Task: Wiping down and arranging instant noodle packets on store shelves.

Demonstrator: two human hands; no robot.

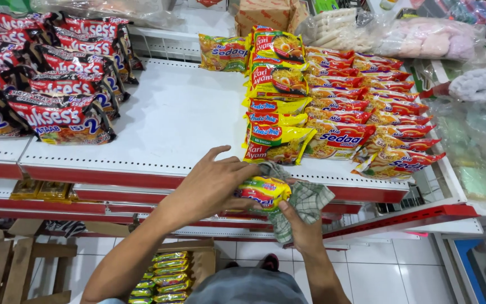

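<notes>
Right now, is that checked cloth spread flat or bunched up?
Bunched up. The cloth is crumpled in the right hand, folds hanging loose, pressed against the noodle packet the left hand grips.

Held in both hands: yellow noodle packet (264,192). Stacked on white shelf at right, yellow-and-red noodle packets (333,95) (flat, glossy). At left, red-and-black packets (57,73). Behind, brown cardboard box (264,12).
</notes>
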